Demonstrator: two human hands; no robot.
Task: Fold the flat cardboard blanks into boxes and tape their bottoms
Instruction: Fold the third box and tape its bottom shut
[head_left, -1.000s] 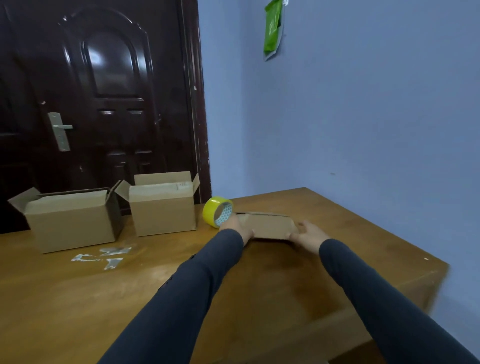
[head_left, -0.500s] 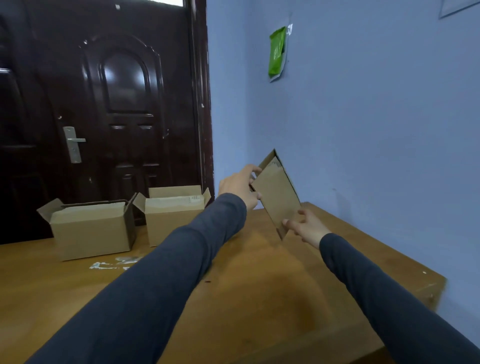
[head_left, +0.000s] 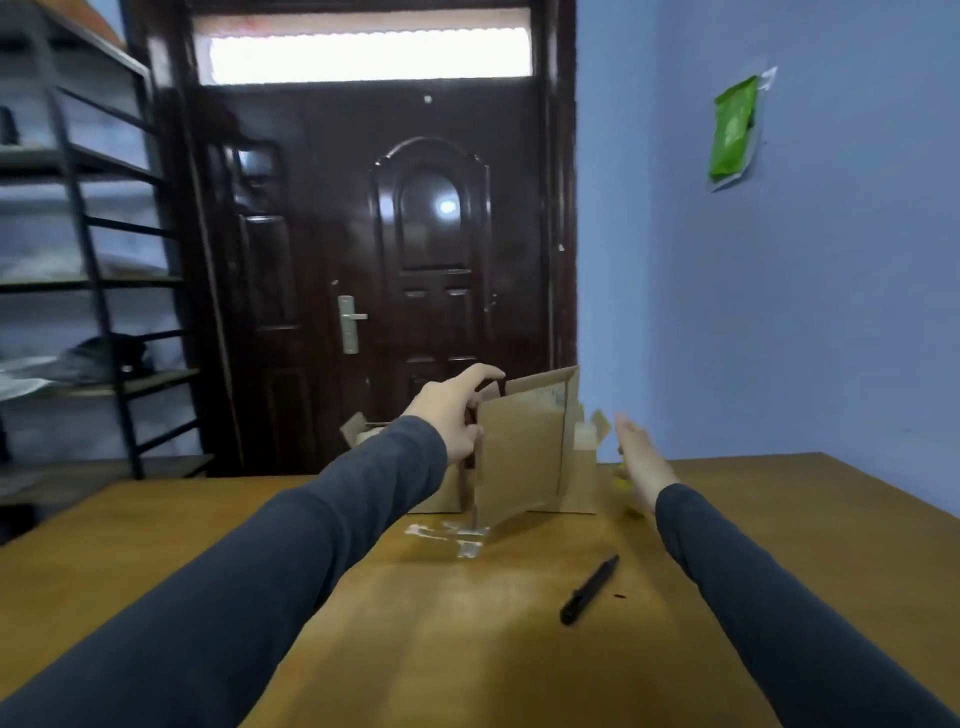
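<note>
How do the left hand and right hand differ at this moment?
The left hand grips the cardboard blank at its left edge; the right hand is open and touches nothing. The left hand is sharp, the right hand motion-blurred. Both reach forward over the table in dark sleeves.

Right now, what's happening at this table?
A person is making up cardboard boxes. The left hand holds a cardboard blank upright by its edge, its lower corner near the wooden table. The right hand is open beside it, not touching. Finished boxes stand behind, partly hidden. Tape scraps and a black pen lie on the table.
</note>
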